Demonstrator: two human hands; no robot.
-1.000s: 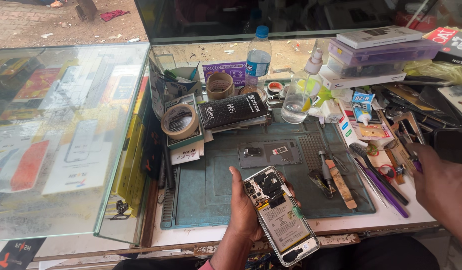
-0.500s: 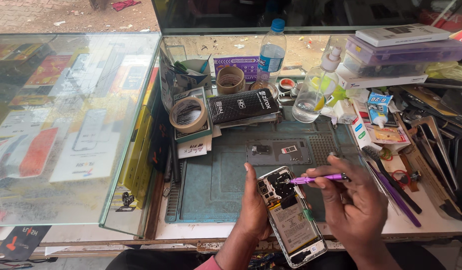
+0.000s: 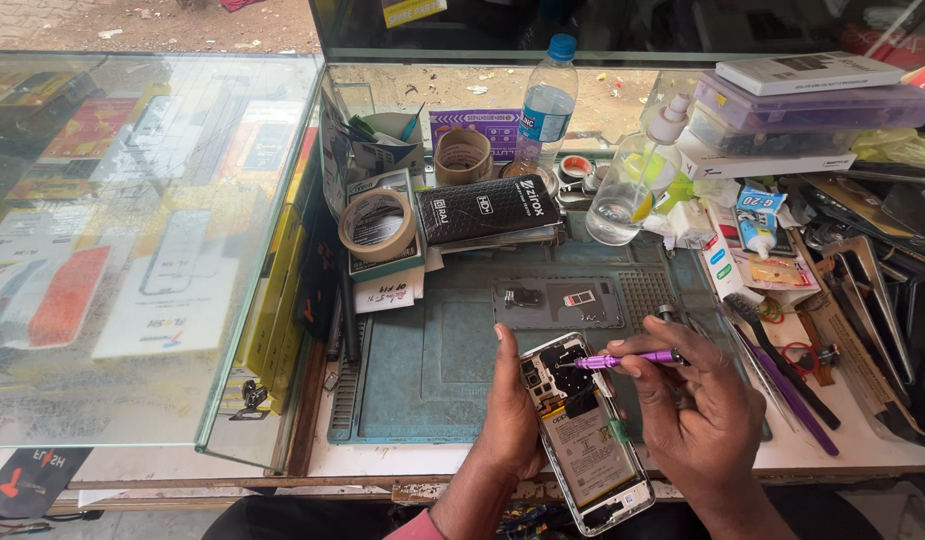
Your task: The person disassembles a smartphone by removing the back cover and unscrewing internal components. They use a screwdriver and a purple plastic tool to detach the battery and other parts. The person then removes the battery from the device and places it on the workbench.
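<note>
My left hand [image 3: 510, 410] grips the left edge of an opened smartphone [image 3: 585, 438], held tilted over the front of a blue-green repair mat [image 3: 422, 370]. The phone's back is off, showing a black board at the top and a pale battery below. My right hand [image 3: 694, 405] holds a purple screwdriver [image 3: 627, 358] nearly level, its tip resting on the phone's upper board. A grey phone part [image 3: 557, 302] lies on the mat just beyond the hands.
A glass display case [image 3: 132, 230] fills the left side. Behind the mat stand a tape roll [image 3: 377, 224], a black packet [image 3: 485, 208], a water bottle [image 3: 544, 108] and a clear dispenser bottle [image 3: 632, 185]. Tweezers, brushes and small tools [image 3: 792, 370] crowd the right side.
My right hand came in from the right edge with the purple screwdriver and set its tip on the phone's board. The camera has moved closer; my left hand kept holding the phone.
</note>
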